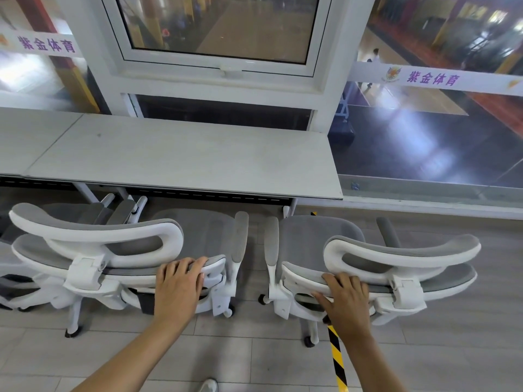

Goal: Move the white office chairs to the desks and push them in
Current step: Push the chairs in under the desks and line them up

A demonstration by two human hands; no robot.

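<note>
Two white office chairs with grey mesh stand side by side, backs toward me, in front of a long pale desk (181,157). My left hand (178,284) grips the top edge of the left chair's (96,236) backrest, fingers curled over it. The right chair (402,256) has my right hand (343,298) holding its backrest rim the same way. The left chair's seat reaches to the desk's front edge; the right chair sits near the desk's right end, its seat short of the edge.
A second desk (31,137) joins on the left. Behind the desks are a white window frame (220,72) and glass over a hall below. A low ledge (424,205) runs right. Yellow-black tape (338,360) marks the grey floor. A shoe tip (208,386) shows below.
</note>
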